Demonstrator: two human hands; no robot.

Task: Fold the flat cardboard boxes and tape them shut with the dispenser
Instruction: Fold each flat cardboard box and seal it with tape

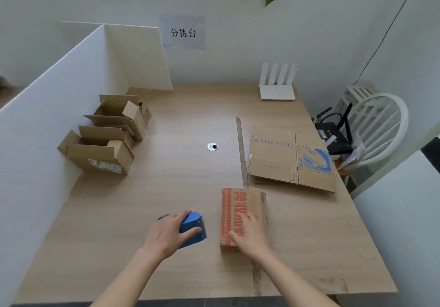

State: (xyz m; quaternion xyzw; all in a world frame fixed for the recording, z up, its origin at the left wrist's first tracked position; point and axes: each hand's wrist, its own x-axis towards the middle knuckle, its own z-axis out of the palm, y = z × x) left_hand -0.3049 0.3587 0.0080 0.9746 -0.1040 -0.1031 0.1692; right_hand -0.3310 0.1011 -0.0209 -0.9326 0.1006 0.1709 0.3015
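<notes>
A small cardboard box with red printed tape (240, 206) lies closed on the wooden table (181, 187), near the front. My right hand (248, 236) rests flat on its near top, fingers fairly straight. To its left, my left hand (170, 233) grips the blue tape dispenser (194, 229), thumb and fingers curled around its body, on the table. A stack of flat cardboard boxes (289, 159) with blue print lies at the right.
Two folded brown boxes with open flaps (102, 149) (123, 113) stand at the left by a white partition (54, 106). A thin strip (241, 152) runs down the table. A white router (277, 85) is at the back, a white chair (378, 125) beyond the right edge.
</notes>
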